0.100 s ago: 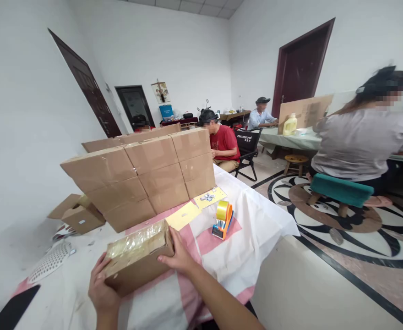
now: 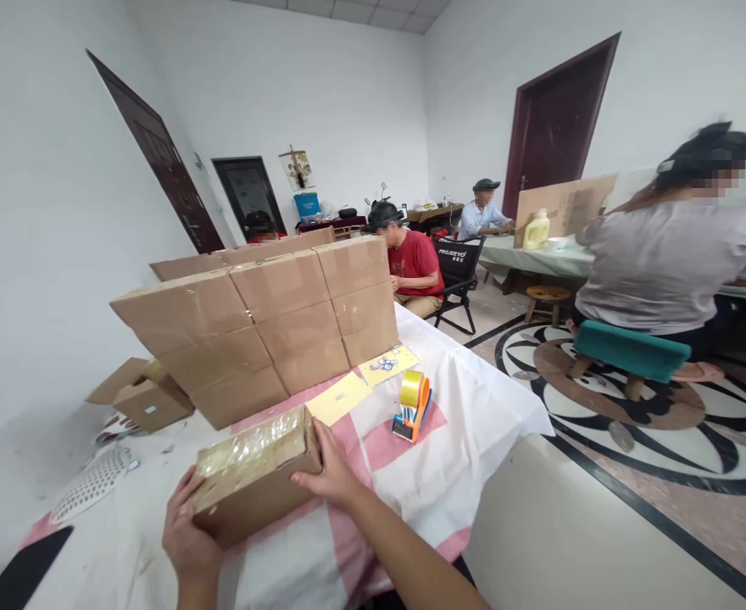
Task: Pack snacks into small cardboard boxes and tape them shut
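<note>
A long brown cardboard box, its top covered with shiny clear tape, sits at the near side of the cloth-covered table. Around its left end my left hand is closed, fingers on the top edge. My right hand grips the right end, with the thumb on the near side and the fingers behind the corner. To the right of the box stands an orange and blue tape dispenser with a yellowish roll, touched by neither hand. Yellow cards lie just behind the box.
A wall of stacked cardboard boxes crosses the table's far side. At the left are an open carton and a white perforated sheet. Co-workers sit beyond, one in red, another on a green stool.
</note>
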The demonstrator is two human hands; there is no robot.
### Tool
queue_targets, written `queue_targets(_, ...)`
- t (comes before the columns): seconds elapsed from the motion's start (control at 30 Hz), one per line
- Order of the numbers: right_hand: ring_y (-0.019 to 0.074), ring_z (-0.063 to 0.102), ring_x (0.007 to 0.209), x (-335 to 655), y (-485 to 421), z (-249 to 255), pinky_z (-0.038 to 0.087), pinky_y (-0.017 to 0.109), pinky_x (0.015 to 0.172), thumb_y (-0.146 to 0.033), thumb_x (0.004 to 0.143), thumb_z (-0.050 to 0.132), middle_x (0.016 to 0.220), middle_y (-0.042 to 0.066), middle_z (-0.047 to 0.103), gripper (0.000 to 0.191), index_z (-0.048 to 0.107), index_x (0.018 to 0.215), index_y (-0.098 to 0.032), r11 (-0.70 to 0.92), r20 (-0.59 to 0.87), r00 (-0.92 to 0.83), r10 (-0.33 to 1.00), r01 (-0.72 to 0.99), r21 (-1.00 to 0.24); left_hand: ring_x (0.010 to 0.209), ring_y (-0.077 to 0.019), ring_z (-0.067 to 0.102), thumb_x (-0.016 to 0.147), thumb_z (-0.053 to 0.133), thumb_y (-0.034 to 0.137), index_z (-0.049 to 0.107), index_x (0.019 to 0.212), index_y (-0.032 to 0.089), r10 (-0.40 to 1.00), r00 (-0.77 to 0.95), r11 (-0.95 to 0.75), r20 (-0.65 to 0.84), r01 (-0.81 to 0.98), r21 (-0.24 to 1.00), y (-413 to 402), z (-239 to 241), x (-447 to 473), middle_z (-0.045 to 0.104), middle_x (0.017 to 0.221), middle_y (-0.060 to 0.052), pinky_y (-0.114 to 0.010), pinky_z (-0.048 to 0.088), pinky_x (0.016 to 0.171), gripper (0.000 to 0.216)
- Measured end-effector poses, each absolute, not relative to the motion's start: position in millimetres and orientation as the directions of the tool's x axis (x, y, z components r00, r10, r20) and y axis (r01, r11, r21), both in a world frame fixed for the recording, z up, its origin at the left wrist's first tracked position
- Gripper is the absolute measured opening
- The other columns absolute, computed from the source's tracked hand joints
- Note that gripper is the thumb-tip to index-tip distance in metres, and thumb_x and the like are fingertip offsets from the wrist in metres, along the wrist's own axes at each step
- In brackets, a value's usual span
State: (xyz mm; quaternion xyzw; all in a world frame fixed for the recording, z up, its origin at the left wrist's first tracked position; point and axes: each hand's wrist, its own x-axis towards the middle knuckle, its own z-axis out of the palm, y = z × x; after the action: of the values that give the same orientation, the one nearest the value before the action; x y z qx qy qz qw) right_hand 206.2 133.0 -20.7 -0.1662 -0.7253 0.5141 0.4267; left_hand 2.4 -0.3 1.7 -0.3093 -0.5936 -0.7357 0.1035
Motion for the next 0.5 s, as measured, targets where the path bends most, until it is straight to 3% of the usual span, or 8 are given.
queue_targets(0.33, 0.0342, 0.019, 0.157, 220.3, 124.8, -3.5, 0.02, 0.054, 0.127, -0.05, 0.073, 0.083, 0.17, 0.013, 0.02, 0.11, 0.022, 0.162, -0.026, 0.441, 0.434, -0.596, 0.676, -0.145, -0.886, 0.14, -0.033, 0.049, 0.08, 0.044, 0.032, 0.064, 0.092, 0.018, 0.221, -0.81, -0.286, 0.544, 0.479, 0.83, -1.1, 6.1, 5.1, 0.061, 0.143, -0.009, -0.055, 0.031, 0.122, 0.028)
queue_targets(0.4, 0.0341, 0.024, 0.155, 244.4, 124.5, 7.5, 0.023, 0.055, 0.127, -0.048, 0.078, 0.079, 0.167, 0.013, 0.027, 0.099, 0.028, 0.159, -0.025, 0.503, 0.516, -0.478, 0.71, -0.167, -0.848, 0.141, -0.0331, 0.048, 0.081, 0.043, 0.033, 0.064, 0.093, 0.018, 0.226, -0.811, -0.268, 0.539, 0.48, 0.835, -1.6, 6.0, 5.3, 0.06, 0.144, -0.009, -0.055, 0.031, 0.122, 0.028)
queue_targets(0.5, 0.0318, 0.038, 0.148, 300.4, 139.8, 22.2, 0.029, 0.056, 0.124, -0.044, 0.09, 0.065, 0.156, 0.015, 0.045, 0.07, 0.04, 0.151, -0.022, 0.576, 0.585, -0.053, 0.809, -0.125, -0.808, 0.142, -0.0333, 0.047, 0.082, 0.043, 0.035, 0.064, 0.095, 0.018, 0.234, -0.818, -0.261, 0.525, 0.468, 0.845, -2.0, 5.9, 6.0, 0.059, 0.146, -0.009, -0.054, 0.032, 0.122, 0.029)
